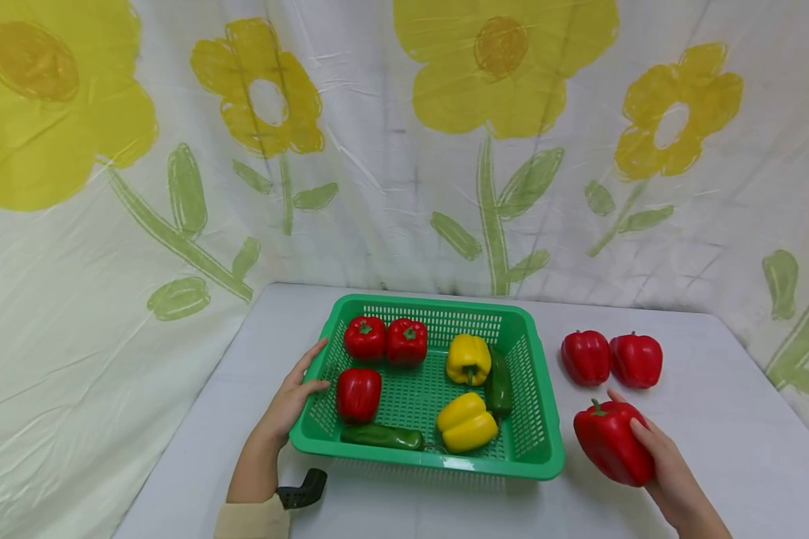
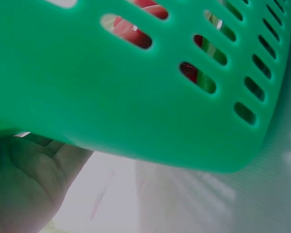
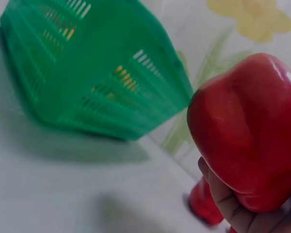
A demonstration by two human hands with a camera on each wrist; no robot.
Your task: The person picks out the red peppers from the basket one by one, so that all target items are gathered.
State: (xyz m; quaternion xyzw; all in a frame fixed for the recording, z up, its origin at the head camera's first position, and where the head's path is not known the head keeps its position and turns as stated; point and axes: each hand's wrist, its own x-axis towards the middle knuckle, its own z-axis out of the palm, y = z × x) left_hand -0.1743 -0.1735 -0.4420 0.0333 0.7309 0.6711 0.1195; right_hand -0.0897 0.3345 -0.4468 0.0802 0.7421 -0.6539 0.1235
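Right hand [image 1: 666, 458] grips red bell pepper [image 1: 610, 445], raised above worktop [image 1: 198, 449], right of green basket [image 1: 549, 419]. Left hand [image 1: 288, 398] holds basket's left rim. Inside: three red peppers [image 1: 359, 395], two yellow peppers [image 1: 467, 423], two long green vegetables [image 1: 381, 436].

Evenly bright head view, hazy left wrist view with washed-out patch, soft shadow below green basket [image 3: 87, 63]

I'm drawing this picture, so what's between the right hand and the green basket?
The head view shows the red pepper, held by the right hand, between them, then a narrow strip of white table before the green basket.
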